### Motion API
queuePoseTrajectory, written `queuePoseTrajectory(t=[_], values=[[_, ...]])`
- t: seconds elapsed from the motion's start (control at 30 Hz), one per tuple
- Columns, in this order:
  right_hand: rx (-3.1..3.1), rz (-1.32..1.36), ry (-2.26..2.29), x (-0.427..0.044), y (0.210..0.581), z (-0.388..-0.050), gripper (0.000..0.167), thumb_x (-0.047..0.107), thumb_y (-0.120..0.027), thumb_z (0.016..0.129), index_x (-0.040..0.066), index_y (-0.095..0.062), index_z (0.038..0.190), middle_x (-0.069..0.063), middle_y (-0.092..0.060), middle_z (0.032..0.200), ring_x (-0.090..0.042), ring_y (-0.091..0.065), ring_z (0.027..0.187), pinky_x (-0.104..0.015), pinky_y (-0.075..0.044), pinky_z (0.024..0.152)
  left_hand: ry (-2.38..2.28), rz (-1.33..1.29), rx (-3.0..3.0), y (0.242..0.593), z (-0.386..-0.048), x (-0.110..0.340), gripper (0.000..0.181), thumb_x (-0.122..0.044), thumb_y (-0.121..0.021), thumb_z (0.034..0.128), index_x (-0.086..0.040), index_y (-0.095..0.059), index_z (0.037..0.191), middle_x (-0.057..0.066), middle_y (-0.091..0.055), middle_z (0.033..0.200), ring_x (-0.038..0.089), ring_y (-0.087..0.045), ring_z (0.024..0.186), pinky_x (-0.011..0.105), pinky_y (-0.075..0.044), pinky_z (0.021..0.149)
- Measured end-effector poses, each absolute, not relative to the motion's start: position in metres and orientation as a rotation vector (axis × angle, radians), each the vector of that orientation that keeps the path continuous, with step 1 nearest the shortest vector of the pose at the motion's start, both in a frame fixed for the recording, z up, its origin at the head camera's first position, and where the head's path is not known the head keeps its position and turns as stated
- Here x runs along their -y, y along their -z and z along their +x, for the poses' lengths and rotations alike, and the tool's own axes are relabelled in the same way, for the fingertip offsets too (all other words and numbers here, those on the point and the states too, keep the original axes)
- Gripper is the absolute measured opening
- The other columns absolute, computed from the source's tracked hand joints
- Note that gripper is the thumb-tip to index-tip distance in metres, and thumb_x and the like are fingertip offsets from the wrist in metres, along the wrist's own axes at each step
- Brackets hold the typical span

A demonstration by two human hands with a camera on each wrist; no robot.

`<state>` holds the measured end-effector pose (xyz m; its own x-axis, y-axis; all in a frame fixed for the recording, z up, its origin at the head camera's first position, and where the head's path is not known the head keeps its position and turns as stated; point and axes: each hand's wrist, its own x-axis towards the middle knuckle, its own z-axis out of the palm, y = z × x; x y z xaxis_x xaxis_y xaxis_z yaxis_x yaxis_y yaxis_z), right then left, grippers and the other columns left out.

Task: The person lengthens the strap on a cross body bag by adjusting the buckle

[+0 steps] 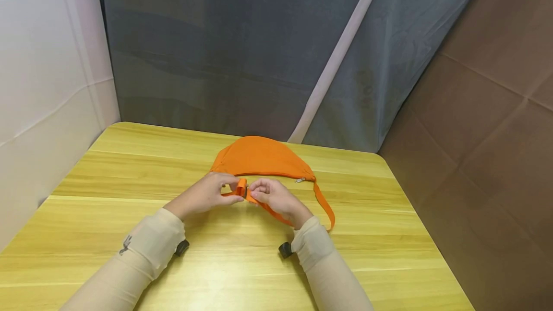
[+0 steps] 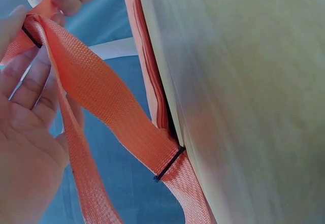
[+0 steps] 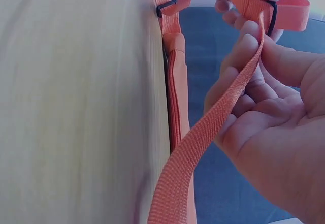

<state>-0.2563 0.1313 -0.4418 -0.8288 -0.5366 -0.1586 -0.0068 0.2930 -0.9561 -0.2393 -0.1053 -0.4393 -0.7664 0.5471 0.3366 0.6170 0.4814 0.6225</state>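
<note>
An orange waist bag [image 1: 261, 157] lies on the table, its zipper edge facing me and its strap [image 1: 325, 208] looping towards me from the right end. My left hand [image 1: 207, 193] holds the raised strap beside a black slider buckle [image 2: 31, 37], with a loop of webbing standing up there. On the other side of this slider, my right hand [image 1: 278, 199] pinches the strap between thumb and fingers. A second black slider [image 2: 170, 163] sits on the strap close to the bag's end. In the right wrist view, the webbing [image 3: 203, 132] runs down from the right fingertips.
The wooden table [image 1: 216, 272] has its far edge just behind the bag. A grey curtain [image 1: 216, 52] hangs beyond it, with a white cloth [image 1: 43, 61] on the left and a brown one [image 1: 488, 133] on the right.
</note>
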Motion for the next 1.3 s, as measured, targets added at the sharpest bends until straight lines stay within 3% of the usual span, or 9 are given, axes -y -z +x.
queuePoseTrajectory(t=[0.33, 0.5, 0.77, 0.93, 1.1, 1.3], values=[[-2.136, -0.537, 1.545, -0.127, 0.439, -0.252, 0.035, 0.014, -0.065, 0.101, 0.005, -0.06, 0.134, -0.009, -0.069, 0.103, -0.027, -0.064, 0.1, -0.038, -0.051, 0.091, 1.14, -1.032, 2.651, 0.44, -0.24, 0.105, 0.018, -0.026, -0.081, 0.0886, -0.021, -0.067, 0.098, -0.016, -0.064, 0.08, 0.007, -0.058, 0.076, 0.029, -0.048, 0.072], [-2.235, -0.653, 1.434, -0.124, 0.437, -0.248, 0.046, 0.016, -0.074, 0.095, 0.006, -0.061, 0.137, -0.017, -0.068, 0.108, -0.025, -0.064, 0.096, -0.036, -0.052, 0.087, 1.107, -1.043, 2.674, 0.44, -0.24, 0.104, 0.017, -0.026, -0.08, 0.0893, -0.021, -0.065, 0.095, -0.016, -0.062, 0.08, 0.006, -0.056, 0.074, 0.028, -0.047, 0.07], [-2.4, -0.635, 1.417, -0.118, 0.441, -0.249, 0.038, 0.019, -0.082, 0.088, 0.009, -0.073, 0.124, -0.007, -0.071, 0.094, -0.015, -0.06, 0.083, -0.026, -0.048, 0.069, 1.058, -1.045, 2.693, 0.438, -0.238, 0.103, 0.015, -0.025, -0.078, 0.0905, -0.021, -0.063, 0.092, -0.015, -0.061, 0.081, 0.008, -0.055, 0.076, 0.03, -0.047, 0.073], [-2.464, -0.591, 1.413, -0.117, 0.441, -0.248, 0.038, 0.022, -0.082, 0.087, 0.009, -0.074, 0.122, 0.001, -0.072, 0.096, -0.012, -0.06, 0.085, -0.026, -0.049, 0.07, 1.083, -1.05, 2.701, 0.437, -0.236, 0.103, 0.012, -0.022, -0.075, 0.0923, -0.018, -0.064, 0.094, -0.01, -0.06, 0.08, 0.012, -0.055, 0.077, 0.03, -0.047, 0.074], [-2.431, -0.599, 1.464, -0.116, 0.442, -0.247, 0.034, 0.022, -0.079, 0.09, 0.011, -0.075, 0.122, 0.001, -0.074, 0.103, -0.011, -0.058, 0.084, -0.025, -0.047, 0.069, 1.14, -1.048, 2.697, 0.435, -0.236, 0.105, 0.012, -0.019, -0.076, 0.0911, -0.018, -0.065, 0.095, -0.009, -0.061, 0.082, 0.013, -0.057, 0.078, 0.031, -0.049, 0.075], [-2.336, -0.622, 1.515, -0.118, 0.443, -0.248, 0.034, 0.02, -0.075, 0.094, 0.011, -0.073, 0.127, -0.001, -0.072, 0.098, -0.012, -0.051, 0.077, -0.025, -0.042, 0.065, 1.147, -1.065, 2.697, 0.434, -0.237, 0.107, 0.02, -0.018, -0.082, 0.0863, -0.02, -0.064, 0.095, -0.012, -0.063, 0.083, 0.009, -0.058, 0.078, 0.037, -0.052, 0.075]])
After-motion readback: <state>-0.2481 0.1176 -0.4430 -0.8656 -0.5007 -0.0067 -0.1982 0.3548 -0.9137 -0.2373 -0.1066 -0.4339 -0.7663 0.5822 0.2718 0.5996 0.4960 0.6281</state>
